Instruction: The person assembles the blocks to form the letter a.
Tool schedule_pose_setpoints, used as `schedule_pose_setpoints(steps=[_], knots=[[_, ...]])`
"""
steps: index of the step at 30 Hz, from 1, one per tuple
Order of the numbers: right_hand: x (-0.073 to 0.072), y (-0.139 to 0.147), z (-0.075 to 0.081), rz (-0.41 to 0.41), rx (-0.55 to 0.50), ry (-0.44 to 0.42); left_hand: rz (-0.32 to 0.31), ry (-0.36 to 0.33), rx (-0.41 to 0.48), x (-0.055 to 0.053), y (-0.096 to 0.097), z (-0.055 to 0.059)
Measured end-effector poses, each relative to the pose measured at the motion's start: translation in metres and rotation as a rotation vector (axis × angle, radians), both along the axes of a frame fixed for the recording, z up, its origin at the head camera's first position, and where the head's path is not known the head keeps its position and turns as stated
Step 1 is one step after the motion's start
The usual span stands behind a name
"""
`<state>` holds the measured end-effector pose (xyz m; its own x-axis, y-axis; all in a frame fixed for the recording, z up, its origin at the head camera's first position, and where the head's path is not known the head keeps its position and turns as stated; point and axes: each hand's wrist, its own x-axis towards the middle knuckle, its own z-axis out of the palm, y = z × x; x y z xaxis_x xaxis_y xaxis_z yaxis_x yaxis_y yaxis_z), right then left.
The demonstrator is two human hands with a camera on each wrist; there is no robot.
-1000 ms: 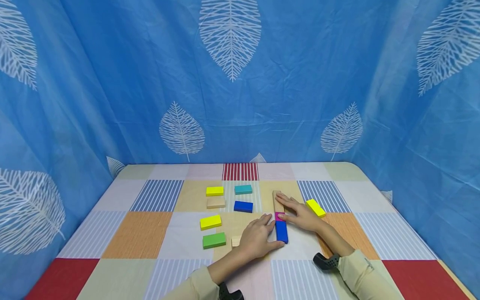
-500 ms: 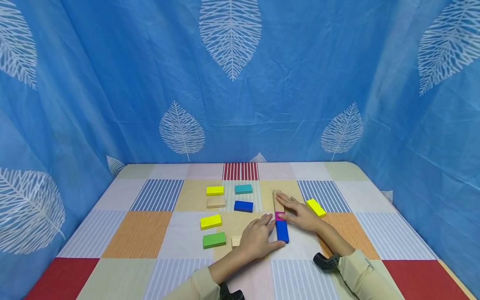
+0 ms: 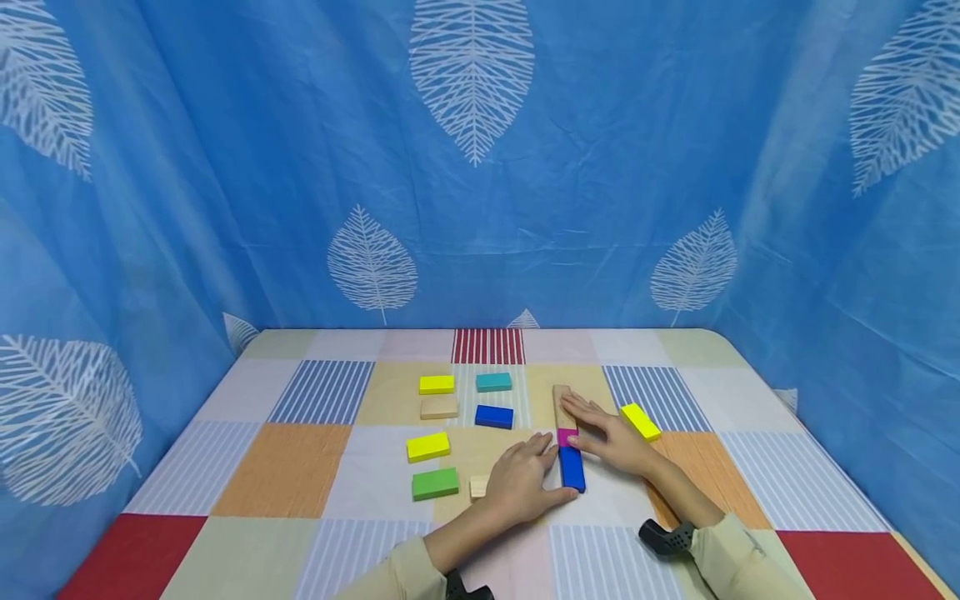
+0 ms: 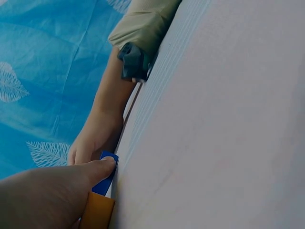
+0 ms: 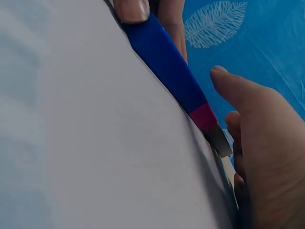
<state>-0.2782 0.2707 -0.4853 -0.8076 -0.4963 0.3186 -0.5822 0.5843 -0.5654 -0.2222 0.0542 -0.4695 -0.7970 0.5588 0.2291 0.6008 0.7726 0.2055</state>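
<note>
A blue block (image 3: pixel 572 470), a smaller magenta block (image 3: pixel 567 437) and a plain wooden block (image 3: pixel 562 398) lie end to end in a row on the tablecloth. At the near end of the blue block rests the thumb of my left hand (image 3: pixel 521 483), its other fingers extended along the row's left side. My right hand (image 3: pixel 615 439) lies from the right, fingertips on or against the wooden block and thumb by the magenta one. In the right wrist view that thumb appears raised; contact is unclear. The left wrist view shows an orange-brown block (image 4: pixel 97 212) below the left thumb.
Left of the row lie two yellow blocks (image 3: pixel 428 447), a green block (image 3: pixel 435 484), a wooden block (image 3: pixel 438 407), a teal block (image 3: pixel 493 382) and another blue block (image 3: pixel 494 417). A pale block (image 3: pixel 477 487) is partly behind the left hand. A yellow block (image 3: pixel 641 422) sits right.
The head view has shifted slightly, so everything appears a little farther right and lower. Hands and blocks keep nearly the same arrangement.
</note>
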Motion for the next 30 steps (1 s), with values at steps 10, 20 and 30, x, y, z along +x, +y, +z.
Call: schedule_pose_setpoints(steps=[10,20,30], knots=[[0.0065,-0.0029,0.0068,-0.008,0.088,-0.071,-0.008,0.045,0.014,-0.0017,-0.0001,0.0022],[0.0062,-0.0016,0.0055,0.0,0.105,-0.075,-0.002,0.027,0.026,-0.0008,0.001,0.0007],[0.008,-0.0019,0.0042,-0.007,0.114,-0.082,0.009,0.016,0.022,0.0006,0.0012,-0.0004]])
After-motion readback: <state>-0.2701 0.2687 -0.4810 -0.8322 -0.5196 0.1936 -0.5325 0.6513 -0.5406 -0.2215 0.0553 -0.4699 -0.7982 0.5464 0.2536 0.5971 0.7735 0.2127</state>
